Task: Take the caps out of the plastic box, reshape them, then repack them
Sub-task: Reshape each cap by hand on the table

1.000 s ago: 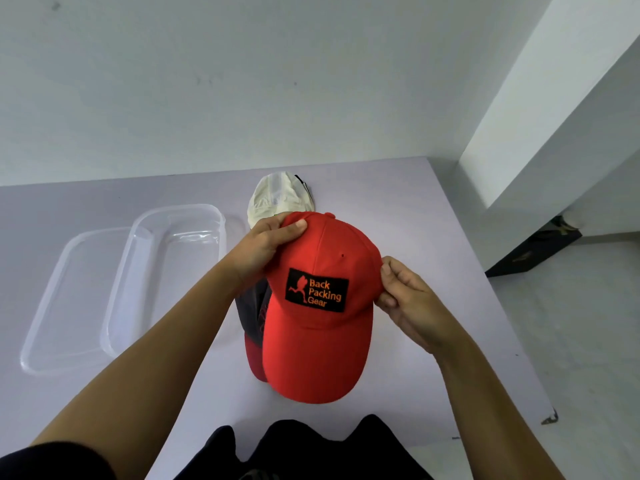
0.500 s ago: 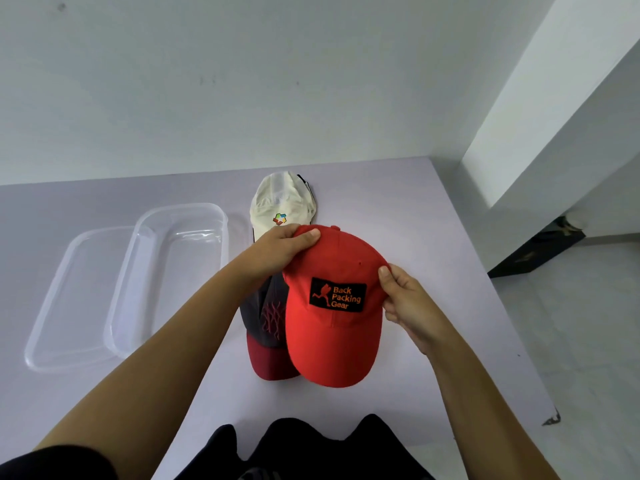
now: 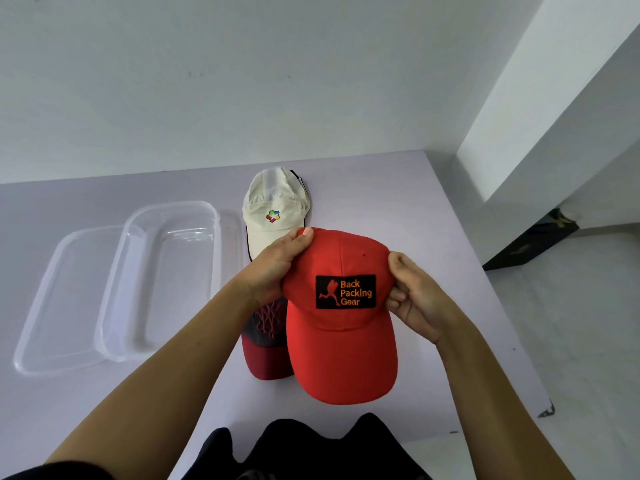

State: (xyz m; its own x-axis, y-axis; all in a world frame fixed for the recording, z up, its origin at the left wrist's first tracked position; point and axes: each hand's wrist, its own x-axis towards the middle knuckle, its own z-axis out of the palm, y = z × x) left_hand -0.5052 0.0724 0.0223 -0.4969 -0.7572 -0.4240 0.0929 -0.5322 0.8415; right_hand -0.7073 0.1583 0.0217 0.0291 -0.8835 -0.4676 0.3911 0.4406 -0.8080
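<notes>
Currently, your left hand (image 3: 273, 268) grips the left side of the red cap (image 3: 341, 341) at its crown, thumb on top. Your right hand (image 3: 415, 301) pinches the crown's right side, fingers curled. The cap is held between the 2 hands toward the near edge of the table (image 3: 426, 209), brim pointing at you. The dark cap (image 3: 265, 344) lies just left of it, partly covered. The white cap (image 3: 273, 202) lies nearer the far edge. The plastic box (image 3: 216, 258) and lid (image 3: 59, 299) sit toward the left edge.
</notes>
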